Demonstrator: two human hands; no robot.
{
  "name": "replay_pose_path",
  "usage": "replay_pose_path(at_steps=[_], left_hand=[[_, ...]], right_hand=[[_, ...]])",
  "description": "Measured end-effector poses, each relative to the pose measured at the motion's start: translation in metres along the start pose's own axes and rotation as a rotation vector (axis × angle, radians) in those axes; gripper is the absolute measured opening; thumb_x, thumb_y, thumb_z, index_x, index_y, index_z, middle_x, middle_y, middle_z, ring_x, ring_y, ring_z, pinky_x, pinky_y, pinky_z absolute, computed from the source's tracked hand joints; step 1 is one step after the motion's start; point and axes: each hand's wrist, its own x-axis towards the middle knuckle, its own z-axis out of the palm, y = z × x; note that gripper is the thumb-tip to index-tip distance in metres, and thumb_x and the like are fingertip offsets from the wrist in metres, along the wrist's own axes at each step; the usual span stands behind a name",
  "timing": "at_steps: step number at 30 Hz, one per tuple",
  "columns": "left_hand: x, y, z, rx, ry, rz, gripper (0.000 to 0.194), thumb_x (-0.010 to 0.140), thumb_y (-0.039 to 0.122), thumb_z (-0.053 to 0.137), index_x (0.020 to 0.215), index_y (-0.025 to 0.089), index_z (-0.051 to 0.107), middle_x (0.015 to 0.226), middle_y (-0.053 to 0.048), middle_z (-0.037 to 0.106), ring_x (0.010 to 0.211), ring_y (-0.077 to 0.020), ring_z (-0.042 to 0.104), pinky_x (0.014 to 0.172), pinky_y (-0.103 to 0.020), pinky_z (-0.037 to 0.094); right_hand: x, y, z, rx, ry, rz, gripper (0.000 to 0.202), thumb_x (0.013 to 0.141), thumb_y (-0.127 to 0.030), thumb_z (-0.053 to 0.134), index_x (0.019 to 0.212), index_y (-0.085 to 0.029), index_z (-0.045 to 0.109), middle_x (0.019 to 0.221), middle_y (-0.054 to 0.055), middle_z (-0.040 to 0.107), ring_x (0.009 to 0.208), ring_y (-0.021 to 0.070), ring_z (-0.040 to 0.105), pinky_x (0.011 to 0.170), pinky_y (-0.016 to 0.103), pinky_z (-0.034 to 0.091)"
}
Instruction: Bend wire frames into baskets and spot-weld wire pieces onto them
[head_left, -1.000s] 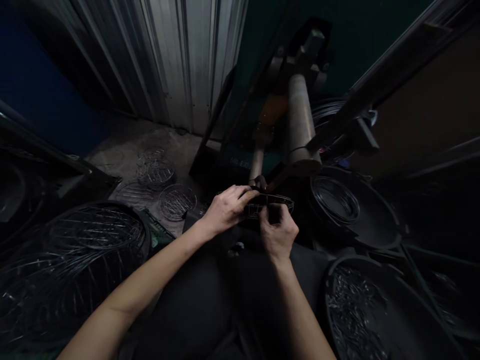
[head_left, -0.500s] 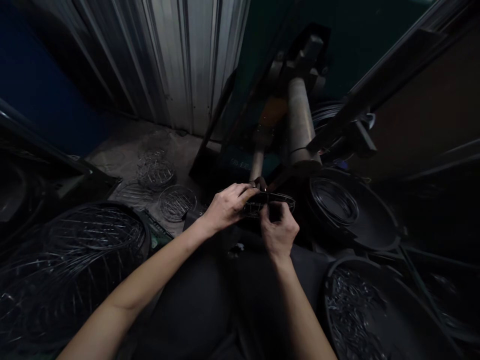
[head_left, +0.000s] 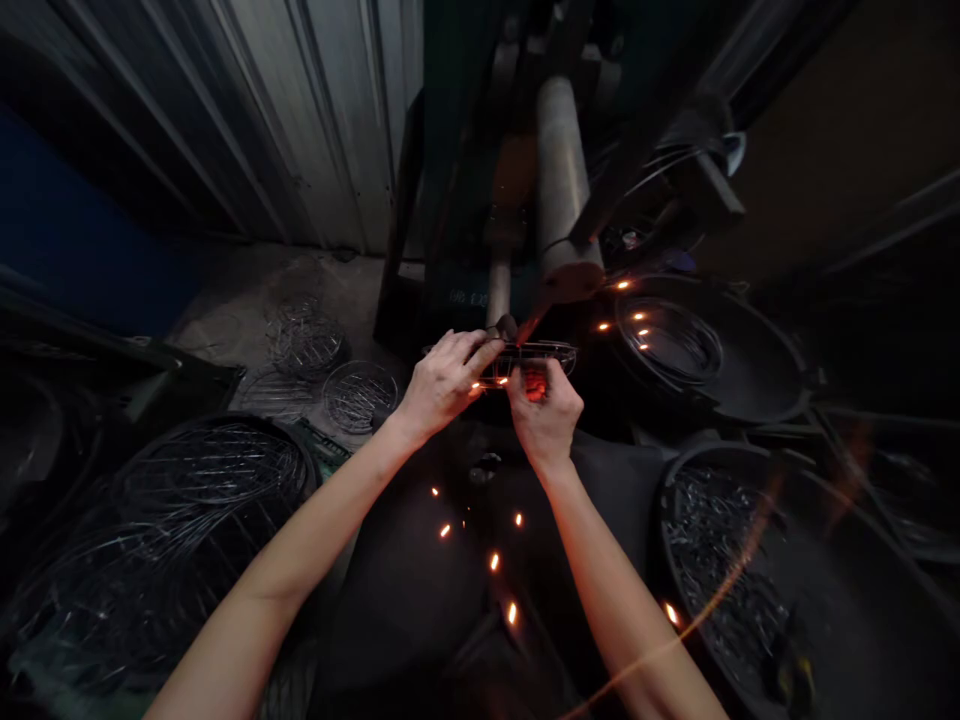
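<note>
Two hands: both hold one small round wire rack (head_left: 534, 358) up against the machine, one at each side, which reads as a way to keep it level and steady at the contact point.
Left hand (head_left: 442, 385): closed on the near left rim of the wire rack, fingers curled over the top wire, thumb below.
Right hand (head_left: 546, 420): pinched shut on the near edge of the same wire rack, knuckles toward the camera, lit orange.
Wire rack: sits just under the tip of the thin rod (head_left: 498, 290), in front of the person's lap, well above the floor.
Sparks (head_left: 495, 562): bright specks fall over the dark lap and fly right toward the bowl of wire rings (head_left: 669, 342); they seem to come from where rod and wire rack meet.
Thick cylinder (head_left: 564, 190): slants down beside the thin rod, apart from the hands.
Finished racks (head_left: 360, 395): several lie flat on the floor to the left, near the corrugated wall (head_left: 300, 120).
Big tubs: one of long wire pieces (head_left: 195, 500) at the left arm, one of short wire bits (head_left: 720, 560) at the right arm, both within easy reach.
</note>
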Motion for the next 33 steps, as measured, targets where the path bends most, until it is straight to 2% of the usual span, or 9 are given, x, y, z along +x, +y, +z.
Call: replay_pose_path(at_steps=[3, 6, 9, 12, 15, 20, 27, 30, 33], left_hand=[[0.001, 0.001, -0.002, -0.006, -0.023, -0.013, 0.054, 0.075, 0.011, 0.064, 0.125, 0.017, 0.045, 0.121, -0.011, 0.054, 0.110, -0.0233, 0.053, 0.097, -0.041, 0.047], [0.002, 0.001, -0.005, -0.025, -0.033, -0.024, 0.058, 0.073, 0.011, 0.066, 0.126, 0.017, 0.044, 0.119, -0.011, 0.055, 0.107, -0.0228, 0.054, 0.091, -0.037, 0.050], [0.001, 0.001, -0.005, -0.032, -0.020, -0.018, 0.057, 0.073, 0.011, 0.065, 0.126, 0.017, 0.044, 0.119, -0.011, 0.055, 0.106, -0.0223, 0.055, 0.090, -0.036, 0.050], [0.001, 0.000, -0.004, -0.036, -0.014, -0.024, 0.053, 0.076, 0.014, 0.063, 0.126, 0.016, 0.045, 0.120, -0.011, 0.055, 0.108, -0.0221, 0.054, 0.092, -0.036, 0.049], [0.000, -0.002, -0.001, -0.027, -0.001, -0.012, 0.050, 0.078, 0.016, 0.061, 0.125, 0.015, 0.045, 0.120, -0.013, 0.056, 0.110, -0.0228, 0.054, 0.094, -0.037, 0.049], [0.000, -0.003, 0.001, -0.010, 0.024, 0.026, 0.046, 0.080, 0.013, 0.055, 0.124, 0.014, 0.044, 0.121, -0.014, 0.057, 0.113, -0.0230, 0.054, 0.101, -0.042, 0.044], [0.002, -0.002, -0.002, -0.093, 0.004, -0.042, 0.051, 0.074, 0.009, 0.058, 0.123, 0.017, 0.042, 0.123, -0.012, 0.056, 0.114, -0.0222, 0.053, 0.093, -0.036, 0.048], [0.003, 0.002, -0.004, -0.152, 0.016, -0.071, 0.053, 0.072, 0.009, 0.062, 0.120, 0.018, 0.042, 0.121, -0.011, 0.056, 0.111, -0.0215, 0.054, 0.091, -0.035, 0.049], [-0.004, 0.012, -0.008, -0.228, -0.016, -0.144, 0.057, 0.069, 0.013, 0.066, 0.121, 0.019, 0.041, 0.118, -0.009, 0.057, 0.105, -0.0200, 0.057, 0.088, -0.033, 0.049]], right_hand=[[-0.001, -0.003, -0.003, 0.029, -0.035, 0.014, 0.017, 0.087, -0.030, 0.049, 0.086, -0.017, 0.061, 0.080, 0.005, 0.066, 0.069, 0.0150, 0.060, 0.066, 0.027, 0.048], [-0.002, -0.005, -0.008, -0.092, -0.027, 0.003, 0.019, 0.088, -0.032, 0.051, 0.092, -0.019, 0.064, 0.086, 0.004, 0.068, 0.076, 0.0173, 0.058, 0.068, 0.029, 0.046], [-0.001, -0.006, -0.012, -0.249, -0.059, 0.016, 0.020, 0.087, -0.036, 0.054, 0.090, -0.021, 0.067, 0.087, 0.004, 0.067, 0.081, 0.0203, 0.054, 0.066, 0.029, 0.043], [-0.001, -0.005, -0.013, -0.286, -0.141, 0.016, 0.024, 0.090, -0.036, 0.049, 0.086, -0.021, 0.067, 0.084, 0.005, 0.064, 0.081, 0.0202, 0.053, 0.065, 0.029, 0.041], [0.000, -0.003, -0.011, -0.339, -0.143, 0.007, 0.026, 0.091, -0.036, 0.047, 0.084, -0.020, 0.066, 0.084, 0.007, 0.061, 0.082, 0.0215, 0.051, 0.063, 0.030, 0.039], [-0.001, 0.000, -0.006, -0.274, -0.137, 0.017, 0.028, 0.092, -0.033, 0.041, 0.084, -0.019, 0.063, 0.084, 0.007, 0.057, 0.079, 0.0206, 0.051, 0.065, 0.029, 0.040], [-0.002, 0.004, -0.002, -0.164, -0.129, 0.048, 0.025, 0.092, -0.032, 0.044, 0.086, -0.017, 0.063, 0.085, 0.008, 0.059, 0.079, 0.0205, 0.055, 0.072, 0.031, 0.045], [-0.005, -0.001, -0.016, -0.083, -0.112, 0.051, 0.026, 0.089, -0.037, 0.051, 0.099, -0.017, 0.063, 0.091, 0.009, 0.063, 0.083, 0.0204, 0.059, 0.075, 0.032, 0.048], [-0.020, 0.003, -0.059, -0.046, -0.063, 0.041, 0.034, 0.084, -0.041, 0.057, 0.110, -0.018, 0.061, 0.100, 0.009, 0.065, 0.089, 0.0204, 0.062, 0.080, 0.033, 0.049]])
